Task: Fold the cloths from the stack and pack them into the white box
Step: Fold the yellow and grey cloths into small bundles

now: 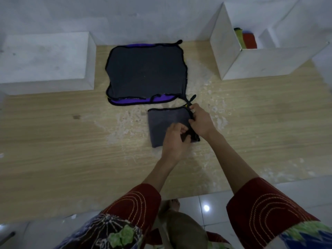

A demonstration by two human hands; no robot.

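Observation:
A folded grey cloth (pixel 161 123) with black trim lies on the wooden table in front of me. My left hand (pixel 177 136) pinches its lower right edge. My right hand (pixel 201 121) grips the black-trimmed right edge just above. Behind it lies the stack of flat cloths (pixel 146 72), dark grey on top with a purple one showing underneath. The white box (pixel 251 60) stands open at the back right, with folded red and yellow cloths (pixel 247 38) inside.
A closed white block (pixel 46 60) sits at the back left. The wooden table (pixel 53 141) has a worn pale patch round the cloths. Its front edge runs just before my sleeves, with a tiled floor below.

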